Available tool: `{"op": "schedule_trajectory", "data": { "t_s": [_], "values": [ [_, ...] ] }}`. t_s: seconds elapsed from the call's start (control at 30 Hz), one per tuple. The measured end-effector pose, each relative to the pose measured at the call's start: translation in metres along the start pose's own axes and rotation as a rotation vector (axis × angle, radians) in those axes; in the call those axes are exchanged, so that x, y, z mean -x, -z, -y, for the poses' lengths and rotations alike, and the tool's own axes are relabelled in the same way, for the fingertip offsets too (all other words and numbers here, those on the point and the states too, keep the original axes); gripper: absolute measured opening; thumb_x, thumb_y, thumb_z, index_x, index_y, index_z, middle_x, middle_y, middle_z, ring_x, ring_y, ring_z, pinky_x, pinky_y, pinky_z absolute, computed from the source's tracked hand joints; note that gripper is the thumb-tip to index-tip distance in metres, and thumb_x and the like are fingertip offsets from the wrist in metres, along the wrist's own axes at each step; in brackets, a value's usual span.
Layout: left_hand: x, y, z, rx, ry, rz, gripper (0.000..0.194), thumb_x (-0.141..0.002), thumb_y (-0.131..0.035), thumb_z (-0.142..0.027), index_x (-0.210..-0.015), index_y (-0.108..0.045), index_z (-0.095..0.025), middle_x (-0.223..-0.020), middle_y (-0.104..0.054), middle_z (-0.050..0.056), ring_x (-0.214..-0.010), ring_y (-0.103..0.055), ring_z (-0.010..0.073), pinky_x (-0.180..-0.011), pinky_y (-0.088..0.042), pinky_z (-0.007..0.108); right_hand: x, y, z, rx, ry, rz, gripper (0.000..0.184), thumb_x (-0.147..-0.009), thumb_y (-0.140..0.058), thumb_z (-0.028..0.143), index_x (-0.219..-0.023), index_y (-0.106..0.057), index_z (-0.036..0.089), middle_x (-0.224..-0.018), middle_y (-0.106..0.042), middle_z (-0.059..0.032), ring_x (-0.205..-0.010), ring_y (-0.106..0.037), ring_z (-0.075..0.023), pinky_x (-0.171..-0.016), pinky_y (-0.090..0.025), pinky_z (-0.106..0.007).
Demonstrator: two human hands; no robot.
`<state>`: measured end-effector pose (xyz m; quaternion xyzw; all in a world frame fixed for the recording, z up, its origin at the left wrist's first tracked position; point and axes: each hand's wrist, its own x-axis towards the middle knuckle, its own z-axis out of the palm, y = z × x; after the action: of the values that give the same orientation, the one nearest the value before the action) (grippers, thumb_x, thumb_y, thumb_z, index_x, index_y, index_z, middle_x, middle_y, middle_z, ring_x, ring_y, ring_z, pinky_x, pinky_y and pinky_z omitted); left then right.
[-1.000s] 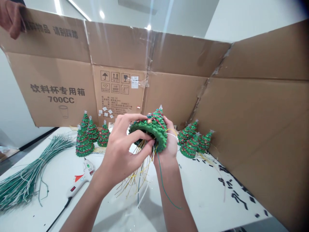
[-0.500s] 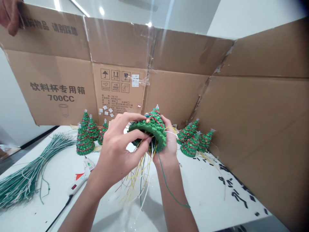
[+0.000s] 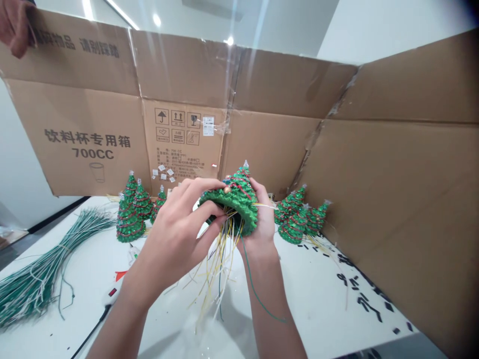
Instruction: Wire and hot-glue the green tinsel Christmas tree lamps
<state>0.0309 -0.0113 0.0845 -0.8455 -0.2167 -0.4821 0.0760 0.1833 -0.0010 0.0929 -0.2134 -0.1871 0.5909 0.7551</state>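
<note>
A small green Christmas tree [image 3: 242,192] with red garland and a clear star tip is tilted so its hollow underside faces me. My right hand [image 3: 265,219] is closed around its far right side. One finger of my left hand [image 3: 177,224] lies on the outside of the tree by a gold bead. The thumb and another finger are closed inside the hollow, pinching among thin wires; their tips are partly hidden. Yellow, white and dark wires [image 3: 219,264] hang from the opening, and a long green wire [image 3: 251,281] trails down over my right forearm.
More trees stand at left [image 3: 130,214] and right [image 3: 294,219]. A wire bundle [image 3: 48,271] and a glue gun [image 3: 116,286], partly behind my left forearm, lie on the white table [image 3: 310,299]. Black bits [image 3: 368,306] are scattered right. Cardboard [image 3: 277,144] walls the back; another person's hand [image 3: 17,27] grips it.
My left thumb and finger have shifted slightly left and deeper into the tree's hollow. The hanging wires have swung a little. My right hand keeps its hold.
</note>
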Motion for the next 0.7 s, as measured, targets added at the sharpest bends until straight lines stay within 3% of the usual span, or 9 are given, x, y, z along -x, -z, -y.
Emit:
{"op": "schedule_trajectory", "data": {
  "t_s": [0.17,0.37,0.7],
  "values": [
    [-0.002,-0.004,-0.004,-0.019,-0.017,-0.091,0.011,-0.098,-0.071,-0.011,-0.100,-0.069,-0.021,-0.134,-0.071,0.009,-0.117,-0.068,0.0270,-0.099,-0.055,0.048,0.000,0.003,-0.001,-0.029,-0.024,0.026,0.032,-0.099,-0.061,0.036,-0.078,-0.079,0.019,-0.074,-0.080,-0.0006,-0.073,-0.077,-0.0186,-0.091,-0.066,-0.037],
    [-0.003,-0.012,-0.011,0.040,0.027,-0.151,0.015,-0.095,-0.072,-0.005,-0.095,-0.073,-0.020,-0.134,-0.070,0.010,-0.122,-0.065,0.0274,-0.103,-0.055,0.048,-0.003,0.010,0.000,-0.033,-0.044,0.072,0.019,-0.090,-0.069,0.036,-0.080,-0.076,0.022,-0.078,-0.081,-0.0009,-0.087,-0.080,-0.0222,-0.090,-0.067,-0.037],
    [-0.004,-0.018,-0.018,0.004,0.039,-0.233,0.015,-0.092,-0.074,-0.006,-0.097,-0.078,-0.019,-0.130,-0.073,0.012,-0.114,-0.069,0.0294,-0.094,-0.057,0.052,0.000,0.009,0.000,-0.029,-0.024,0.051,0.025,-0.092,-0.066,0.039,-0.081,-0.078,0.021,-0.075,-0.080,-0.0004,-0.072,-0.075,-0.0189,-0.088,-0.067,-0.037]
  ]
}}
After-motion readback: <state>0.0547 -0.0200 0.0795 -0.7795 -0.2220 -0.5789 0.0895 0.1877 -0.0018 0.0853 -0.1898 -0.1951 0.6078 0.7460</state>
